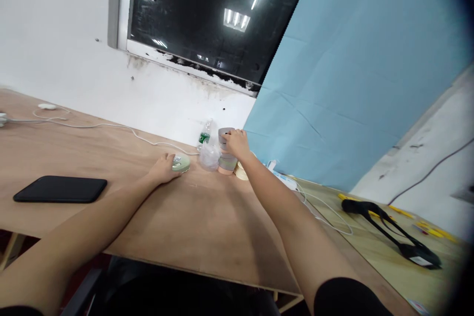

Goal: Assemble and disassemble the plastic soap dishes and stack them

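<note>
My left hand (163, 170) rests on the tabletop with its fingers closed around the side of a pale green rounded thing (181, 163), whose kind I cannot make out. Farther back, my right hand (237, 143) grips a grey roll (223, 133), possibly tape, from its right side. Directly below is another grey and peach roll (227, 163), and a cream-coloured roll (241, 173) sits partly hidden behind my right forearm. Left of these rolls, a crumpled clear plastic bag (209, 157) lies before a clear bottle (205, 134) with a green label.
A black phone (61, 189) lies on the left of the wooden table (192, 227). A white cable (111, 125) runs along the back edge. To the right are a white power strip (285, 179) and a black strap-like item (392, 232). A wall and window stand behind.
</note>
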### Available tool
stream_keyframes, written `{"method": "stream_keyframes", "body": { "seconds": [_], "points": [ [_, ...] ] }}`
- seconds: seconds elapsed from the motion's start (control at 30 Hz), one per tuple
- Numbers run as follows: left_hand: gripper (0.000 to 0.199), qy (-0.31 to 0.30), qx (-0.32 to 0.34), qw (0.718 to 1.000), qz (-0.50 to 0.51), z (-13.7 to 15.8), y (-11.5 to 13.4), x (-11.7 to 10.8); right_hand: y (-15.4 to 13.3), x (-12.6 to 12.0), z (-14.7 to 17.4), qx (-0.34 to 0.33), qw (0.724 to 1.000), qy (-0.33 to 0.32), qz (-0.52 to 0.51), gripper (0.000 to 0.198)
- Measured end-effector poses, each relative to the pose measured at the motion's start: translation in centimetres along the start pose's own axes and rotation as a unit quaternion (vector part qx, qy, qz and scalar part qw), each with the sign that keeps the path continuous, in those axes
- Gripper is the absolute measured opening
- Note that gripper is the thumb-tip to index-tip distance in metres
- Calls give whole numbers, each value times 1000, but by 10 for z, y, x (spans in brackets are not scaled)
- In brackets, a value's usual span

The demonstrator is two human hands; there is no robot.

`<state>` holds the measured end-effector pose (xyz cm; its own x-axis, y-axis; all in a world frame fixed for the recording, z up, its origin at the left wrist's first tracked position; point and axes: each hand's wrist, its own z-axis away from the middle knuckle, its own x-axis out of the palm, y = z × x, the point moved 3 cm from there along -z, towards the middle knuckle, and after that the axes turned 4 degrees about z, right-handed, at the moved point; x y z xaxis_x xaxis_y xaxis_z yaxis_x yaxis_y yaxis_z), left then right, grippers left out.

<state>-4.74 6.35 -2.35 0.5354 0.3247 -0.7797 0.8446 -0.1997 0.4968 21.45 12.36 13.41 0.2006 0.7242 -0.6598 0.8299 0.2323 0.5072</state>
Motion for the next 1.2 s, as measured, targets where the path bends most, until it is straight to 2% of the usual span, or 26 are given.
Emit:
{"method": "stream_keyframes", "body": {
  "seconds": [0.27,0.43,0.57,0.67,0.77,0.87,0.93,0.97,1.07,1.13,1.2],
  "points": [
    [81,2,9,1000,4,3,5,-3,4,3,8,16,999,6,-27,34],
    [78,3,23,1000,14,5,10,-6,-4,-6,12,4,993,84,-88,39],
    [79,7,55,998,28,7,20,-7,-30,-6,54,-40,964,176,-194,35],
    [79,21,94,994,50,11,29,-9,-58,6,104,-116,937,198,-264,30],
    [76,31,140,987,72,17,40,-13,-78,21,139,-215,914,157,-307,27],
    [76,33,201,976,78,23,50,-17,-76,27,142,-139,917,160,-337,32],
    [80,14,252,965,77,27,57,-18,-71,28,137,-73,918,155,-358,48],
    [80,0,277,958,77,29,61,-18,-70,28,135,-60,916,142,-370,57],
    [81,-28,338,938,73,34,68,-16,-73,30,133,-79,900,74,-422,72],
    [81,-25,349,934,75,35,69,-15,-76,35,135,-84,882,29,-462,69],
    [84,-13,342,936,86,34,68,-14,-76,42,135,-50,861,3,-506,62]
  ]
}}
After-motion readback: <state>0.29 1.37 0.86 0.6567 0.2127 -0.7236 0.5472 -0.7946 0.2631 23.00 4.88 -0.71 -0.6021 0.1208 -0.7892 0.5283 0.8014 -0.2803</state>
